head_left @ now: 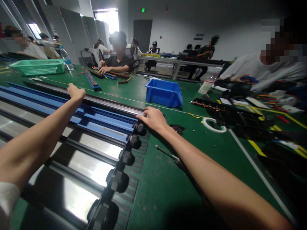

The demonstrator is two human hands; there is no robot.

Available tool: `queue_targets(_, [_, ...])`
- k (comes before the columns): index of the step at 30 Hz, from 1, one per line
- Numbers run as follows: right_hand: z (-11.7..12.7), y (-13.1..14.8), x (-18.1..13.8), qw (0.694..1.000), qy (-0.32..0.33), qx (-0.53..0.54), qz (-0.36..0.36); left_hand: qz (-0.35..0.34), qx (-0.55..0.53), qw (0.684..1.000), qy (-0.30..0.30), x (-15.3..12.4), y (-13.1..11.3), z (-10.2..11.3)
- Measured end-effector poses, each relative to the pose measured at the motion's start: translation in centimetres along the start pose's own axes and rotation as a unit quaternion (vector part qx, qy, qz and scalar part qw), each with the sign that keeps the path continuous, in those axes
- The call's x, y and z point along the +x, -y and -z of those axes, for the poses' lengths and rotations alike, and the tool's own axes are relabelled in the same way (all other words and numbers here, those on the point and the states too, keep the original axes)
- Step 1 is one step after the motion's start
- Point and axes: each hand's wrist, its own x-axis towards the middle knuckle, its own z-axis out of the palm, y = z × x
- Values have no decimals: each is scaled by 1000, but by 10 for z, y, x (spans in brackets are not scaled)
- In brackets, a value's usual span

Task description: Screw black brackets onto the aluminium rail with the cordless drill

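A long dark metal rail (112, 105) with a shiny top face lies along the far side of a row of long blue and silver profiles. My left hand (76, 92) is closed at the middle of this rail, its fingers partly hidden. At the rail's right end, my right hand (155, 118) is bent over it, thumb toward the left and fingers curled on the far side. Black knob-like fittings (134, 141) line the right ends of the nearer blue profiles (107, 123) and silver panels (79, 188). A thin metal-shafted tool (166, 152) lies below my right forearm.
On the green table (153, 185) stand a blue bin (164, 92) and a green basket (39, 67). A roll of white tape (214, 125), small screws and a bottle (208, 84) lie or stand to the right, near dark parts and wires. Other people sit around the table.
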Motion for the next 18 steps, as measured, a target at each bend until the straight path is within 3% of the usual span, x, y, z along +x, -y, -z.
queue_targets(3, [-5,4,-1,1000,-4,1,-4,47,31,996,-75,-2,-20,-7])
queue_targets(5, [-9,3,-2,1000,-9,8,-6,-19,33,996,-76,-10,-43,-11])
queue_targets(7, [-12,0,-1,999,-13,30,-11,-122,25,987,-101,-22,-69,-11])
queue_targets(8, [-14,-2,-1,999,-15,44,-15,-176,15,981,-86,-29,-81,-10])
queue_targets(9, [-14,-3,0,998,-18,61,-18,-221,7,974,-49,-36,-91,-9])
queue_targets(11, [-13,-6,1,996,-27,89,-11,-278,18,956,91,-50,-102,-4])
queue_targets(14, [-5,-5,0,993,-65,96,13,-272,63,914,295,-69,-97,0])
queue_targets(16, [3,-3,-3,993,-94,75,7,-246,76,904,341,-79,-85,-1])
queue_targets(18, [11,-2,-7,996,-81,42,-21,-232,78,910,335,-85,-72,-4])
